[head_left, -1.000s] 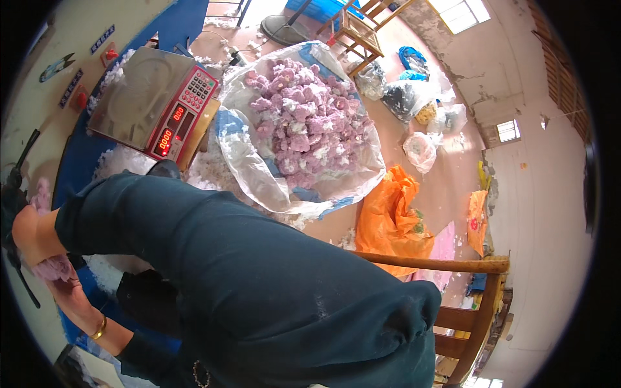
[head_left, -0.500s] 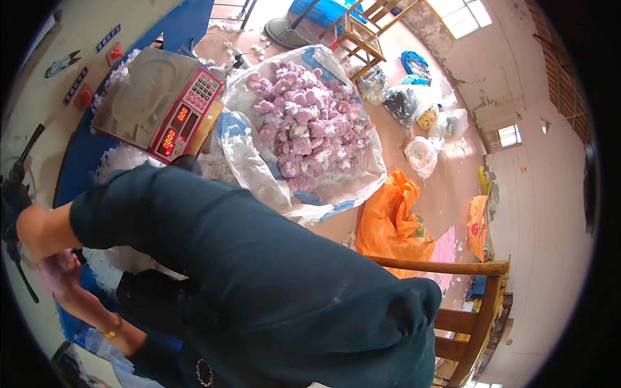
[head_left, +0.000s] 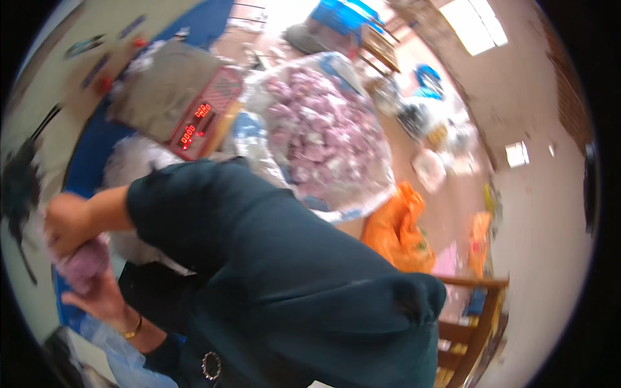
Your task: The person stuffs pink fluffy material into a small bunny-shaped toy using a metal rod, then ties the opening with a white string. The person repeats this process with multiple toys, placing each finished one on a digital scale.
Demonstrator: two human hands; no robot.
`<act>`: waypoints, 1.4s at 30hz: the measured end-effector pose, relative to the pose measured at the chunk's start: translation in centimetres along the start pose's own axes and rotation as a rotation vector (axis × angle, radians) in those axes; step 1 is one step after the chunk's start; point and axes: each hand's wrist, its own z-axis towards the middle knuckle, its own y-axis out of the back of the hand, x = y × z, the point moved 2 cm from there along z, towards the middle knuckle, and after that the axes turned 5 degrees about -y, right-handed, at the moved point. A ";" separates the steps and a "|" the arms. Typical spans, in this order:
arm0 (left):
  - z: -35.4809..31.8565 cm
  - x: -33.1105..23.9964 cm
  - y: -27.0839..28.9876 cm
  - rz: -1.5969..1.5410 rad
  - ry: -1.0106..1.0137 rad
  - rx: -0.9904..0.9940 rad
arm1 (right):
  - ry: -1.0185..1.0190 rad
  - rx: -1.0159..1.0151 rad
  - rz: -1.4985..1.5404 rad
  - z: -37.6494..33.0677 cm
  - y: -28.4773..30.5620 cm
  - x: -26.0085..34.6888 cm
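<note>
At the far left both my hands meet on one purple plush piece point(head_left: 85, 266), blurred by motion. My right hand point(head_left: 70, 223), at the end of the long dark-sleeved arm, curls over its upper side. From below, my left hand point(head_left: 107, 299) holds its lower end, with one digit sticking out sideways and a gold-coloured band at the wrist. Part of the piece is hidden by the fingers. Beyond my right arm, similar purple plush pieces point(head_left: 323, 136) with white fluff fill a large open white-and-blue sack point(head_left: 268, 158).
A red-and-silver digital scale point(head_left: 169, 90) stands on the blue-edged table, white stuffing point(head_left: 132, 165) beside it. Black tools point(head_left: 22, 178) lie at the left rim. An orange bag point(head_left: 401, 233), a wooden chair back point(head_left: 482, 317) and several plastic bags point(head_left: 430, 168) are to the right.
The view has swung, so the scene sits farther right. My hands have shifted right with the purple plush piece, which now shows more plainly between them.
</note>
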 end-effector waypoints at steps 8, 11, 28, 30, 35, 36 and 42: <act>2.9 0.8 -0.9 0.532 -0.186 -0.093 | -0.113 0.062 0.283 -1.0 5.1 1.1; 3.8 -0.6 0.0 0.583 -0.318 0.049 | -0.099 -0.012 0.268 1.1 3.4 -0.3; 3.3 1.3 -0.7 1.344 -0.850 -0.011 | -0.062 0.019 0.242 -0.3 4.6 -0.4; 5.4 0.3 -0.2 1.466 -0.860 -0.007 | -0.045 -0.099 0.430 1.6 3.3 -0.8; 4.6 0.3 0.1 1.252 -0.776 0.019 | -0.073 -0.079 0.380 0.7 3.5 -1.1; 3.6 0.2 -0.3 1.253 -0.754 0.022 | -0.072 -0.041 0.295 -0.2 3.9 -0.3; 1.6 -1.4 -2.4 0.772 -0.307 -0.073 | -0.153 -0.046 0.154 -0.4 4.8 4.3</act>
